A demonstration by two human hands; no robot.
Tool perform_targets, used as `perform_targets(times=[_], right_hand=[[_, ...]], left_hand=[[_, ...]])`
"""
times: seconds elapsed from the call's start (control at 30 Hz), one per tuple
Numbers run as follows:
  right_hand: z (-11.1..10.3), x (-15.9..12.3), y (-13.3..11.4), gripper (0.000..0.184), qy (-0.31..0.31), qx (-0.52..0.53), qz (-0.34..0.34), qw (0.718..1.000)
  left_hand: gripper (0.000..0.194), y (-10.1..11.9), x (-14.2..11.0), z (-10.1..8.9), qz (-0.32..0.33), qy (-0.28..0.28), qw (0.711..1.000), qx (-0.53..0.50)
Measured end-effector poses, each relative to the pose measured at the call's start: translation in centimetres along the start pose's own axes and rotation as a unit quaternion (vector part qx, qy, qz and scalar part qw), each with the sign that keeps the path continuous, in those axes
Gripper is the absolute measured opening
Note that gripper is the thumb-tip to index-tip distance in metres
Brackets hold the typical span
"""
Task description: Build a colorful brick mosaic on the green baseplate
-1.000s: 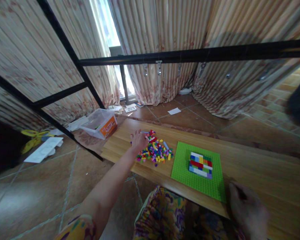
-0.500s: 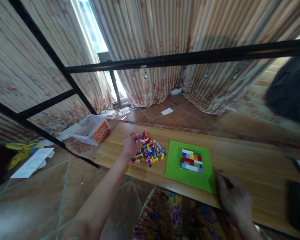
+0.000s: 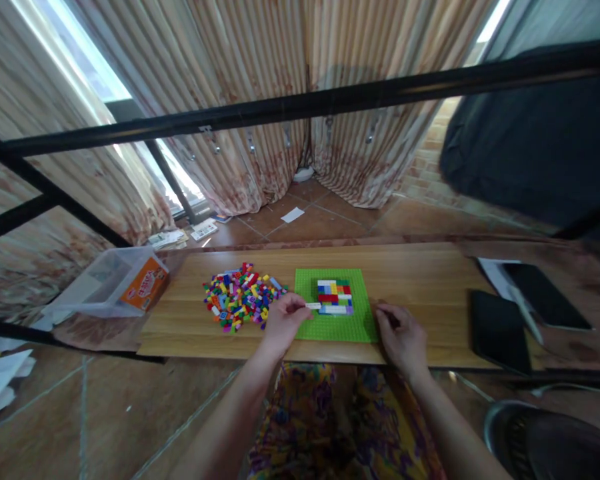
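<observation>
Striped curtains (image 3: 260, 87) hang behind a long wooden surface (image 3: 420, 280), and a black frame bar (image 3: 330, 100) is seen crossing the view above it. On the surface a green baseplate (image 3: 307, 327) is laid flat, with a block of coloured bricks (image 3: 334, 296) built on its far half. A white brick (image 3: 313, 306) is pinched in the grip of the left hand (image 3: 285, 319), between thumb and forefinger, and is held at the near left edge of the built block, low over the baseplate; whether it touches the studs cannot be told at this size. The right hand (image 3: 403, 337) is rested on the surface just beside the baseplate's right edge, fingers curled, seemingly holding nothing. A loose pile of bricks (image 3: 237, 303) is spread to the left of the baseplate. Further left a clear plastic box (image 3: 113, 283) stands on the floor, and dark tablets (image 3: 500, 330) are laid at the right end
</observation>
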State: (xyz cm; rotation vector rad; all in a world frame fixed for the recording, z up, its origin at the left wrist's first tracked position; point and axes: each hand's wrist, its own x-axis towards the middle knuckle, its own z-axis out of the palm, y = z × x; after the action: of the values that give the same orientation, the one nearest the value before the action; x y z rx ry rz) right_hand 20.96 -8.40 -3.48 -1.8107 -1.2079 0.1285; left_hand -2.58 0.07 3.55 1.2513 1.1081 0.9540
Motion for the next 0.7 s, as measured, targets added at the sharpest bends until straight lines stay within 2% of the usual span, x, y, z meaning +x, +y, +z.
perform_targets(times=[0.1, 0.2, 0.33, 0.47, 0.7], right_hand=[[-0.5, -0.4, -1.1, 0.026, -0.005, 0.070, -0.032, 0.997], [-1.2, -1.2, -3.0, 0.022, -0.049, 0.125, -0.093, 0.987], [-1.5, -2.0, -5.0, 0.026, -0.097, 0.147, -0.166, 0.970], [-1.2, -1.8, -4.7, 0.024, -0.117, 0.150, -0.194, 0.962], [-0.9, -0.2, -3.9, 0.023, -0.145, 0.168, -0.179, 0.959]], left_hand=[[0.016, -0.4, -0.5, 2.1, -0.068, -0.001, 0.996, -0.057], [0.019, -0.5, -1.2, 3.9, -0.115, -0.010, 0.989, -0.089], [0.019, -0.3, -2.1, 5.3, -0.160, -0.042, 0.979, -0.115], [0.019, 0.0, -2.3, 5.9, -0.218, -0.057, 0.962, -0.153], [0.012, 0.1, -1.7, 6.2, -0.288, -0.053, 0.938, -0.186]])
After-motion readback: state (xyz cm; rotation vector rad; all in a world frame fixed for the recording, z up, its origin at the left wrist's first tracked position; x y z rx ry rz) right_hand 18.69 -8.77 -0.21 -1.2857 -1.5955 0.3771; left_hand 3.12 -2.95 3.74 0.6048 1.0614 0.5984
